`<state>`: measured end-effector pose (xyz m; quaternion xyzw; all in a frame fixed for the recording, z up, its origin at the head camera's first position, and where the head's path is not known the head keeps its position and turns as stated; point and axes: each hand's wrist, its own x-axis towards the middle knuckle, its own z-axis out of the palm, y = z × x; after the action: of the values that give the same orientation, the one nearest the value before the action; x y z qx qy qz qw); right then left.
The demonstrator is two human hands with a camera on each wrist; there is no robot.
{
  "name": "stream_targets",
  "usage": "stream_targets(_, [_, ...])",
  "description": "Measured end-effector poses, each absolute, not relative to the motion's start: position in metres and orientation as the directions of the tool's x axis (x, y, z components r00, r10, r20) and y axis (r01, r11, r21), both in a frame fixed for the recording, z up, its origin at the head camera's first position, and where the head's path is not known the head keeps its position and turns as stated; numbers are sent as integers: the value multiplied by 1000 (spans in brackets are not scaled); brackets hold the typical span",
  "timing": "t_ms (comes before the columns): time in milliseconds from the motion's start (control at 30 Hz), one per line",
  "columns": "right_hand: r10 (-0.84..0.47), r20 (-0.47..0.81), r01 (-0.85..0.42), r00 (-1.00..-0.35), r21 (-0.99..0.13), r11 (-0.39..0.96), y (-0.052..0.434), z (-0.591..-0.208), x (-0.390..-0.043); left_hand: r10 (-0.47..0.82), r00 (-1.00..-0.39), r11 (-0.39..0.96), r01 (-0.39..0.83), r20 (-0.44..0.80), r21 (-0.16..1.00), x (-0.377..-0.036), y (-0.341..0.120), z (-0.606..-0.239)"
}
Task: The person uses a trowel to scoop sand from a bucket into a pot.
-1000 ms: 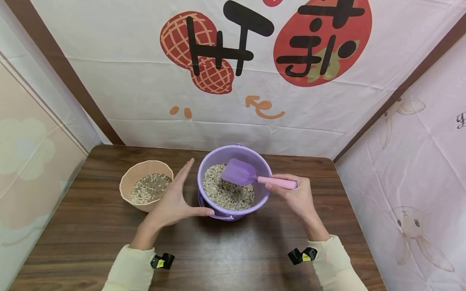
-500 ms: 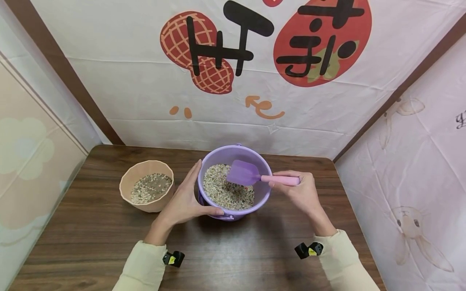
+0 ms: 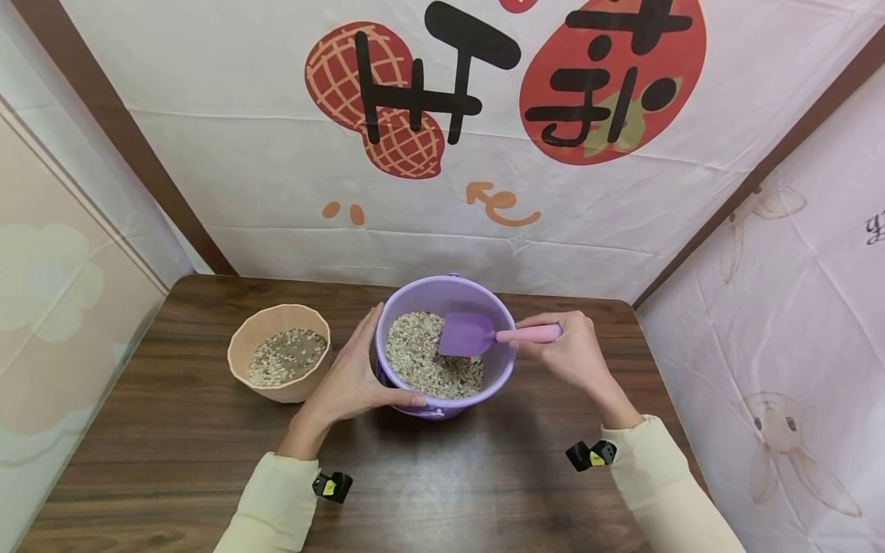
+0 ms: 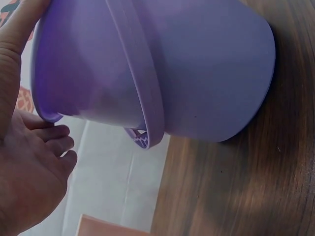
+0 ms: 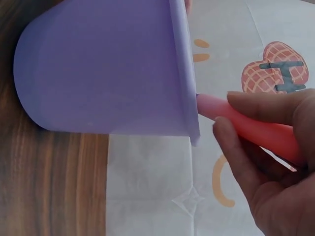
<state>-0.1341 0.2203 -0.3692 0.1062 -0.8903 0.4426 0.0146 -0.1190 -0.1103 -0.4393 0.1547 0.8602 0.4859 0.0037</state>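
Note:
A purple bucket (image 3: 498, 376) stands on the table, part filled with pale, mixed gravel-like grains (image 3: 422, 357). My left hand (image 3: 353, 376) holds its rim from the left, thumb over the near side and fingers along the far left. In the left wrist view the bucket's handle (image 4: 142, 78) hangs down its side. My right hand (image 3: 570, 349) grips the pink handle of a small shovel (image 3: 466, 335), whose purple blade is inside the bucket at the grains. The blade's lower edge meets a dark patch; how deep it sits cannot be told.
Left of the bucket is a peach-coloured, many-sided bowl (image 3: 242, 346) with similar grains in it. The wooden table (image 3: 442, 476) meets a printed cloth backdrop (image 3: 276, 184) behind, and more cloth panels hang at both sides.
My left hand has moved right and settled on the bucket's rim. The shovel has shifted slightly right within the bucket, its blade now lower and turned.

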Motion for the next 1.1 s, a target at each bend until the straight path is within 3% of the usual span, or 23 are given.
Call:
stream_targets(400, [-297,76,-277,-952,-627,728,200,-360,-155,274,-949,474,272,153,837,-122,-109,-441])
stream_targets(933, [-264,22,-197,-964,-726,659,193,-372,-160,275,-945,449,289,177,846,-122,-109,-442])
stream_targets(1100, [-282,-2,-169,-959,-796,581,191,-377,-160,273,-945,445,291,181,847,-122,-109,-442])
